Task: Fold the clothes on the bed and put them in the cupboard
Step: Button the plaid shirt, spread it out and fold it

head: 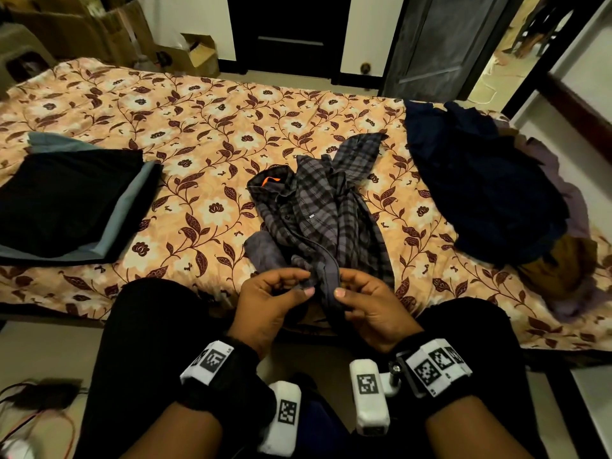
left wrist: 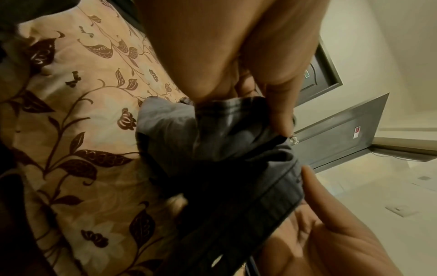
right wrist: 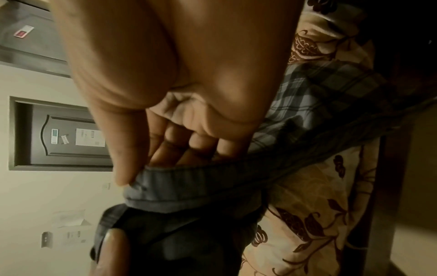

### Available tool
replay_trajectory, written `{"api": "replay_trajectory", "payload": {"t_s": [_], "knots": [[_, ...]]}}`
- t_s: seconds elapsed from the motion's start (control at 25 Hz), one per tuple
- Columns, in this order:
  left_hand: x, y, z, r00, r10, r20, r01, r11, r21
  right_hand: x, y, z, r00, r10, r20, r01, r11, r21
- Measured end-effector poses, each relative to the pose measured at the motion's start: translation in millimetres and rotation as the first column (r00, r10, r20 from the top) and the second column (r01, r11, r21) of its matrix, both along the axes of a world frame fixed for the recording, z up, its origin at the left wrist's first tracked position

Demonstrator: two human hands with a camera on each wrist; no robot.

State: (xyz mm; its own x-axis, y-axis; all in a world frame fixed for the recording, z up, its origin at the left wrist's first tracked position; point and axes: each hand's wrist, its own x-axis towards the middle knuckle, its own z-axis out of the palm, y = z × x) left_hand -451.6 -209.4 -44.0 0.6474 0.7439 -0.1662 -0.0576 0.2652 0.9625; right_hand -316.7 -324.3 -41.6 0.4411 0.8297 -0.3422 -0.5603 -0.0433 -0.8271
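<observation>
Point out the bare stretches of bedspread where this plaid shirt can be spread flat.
Widest bare patch: between the folded black and grey stack and the plaid shirt, running up to the bed's far edge. A narrower strip lies between the shirt and the dark clothes pile. The bed's right end is crowded with that pile.

Dim warm indoor light; wide-angle edges bend, both wrist views blurred close-up.
</observation>
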Motion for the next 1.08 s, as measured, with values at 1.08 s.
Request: {"api": "replay_trajectory", "payload": {"t_s": [1.08], "knots": [[-8, 5, -2, 0.990, -0.140, 0.012, 0.138, 0.983, 0.118, -21, 5, 2, 0.899, -0.173, 0.403, 0.173, 0.984, 0.038]]}}
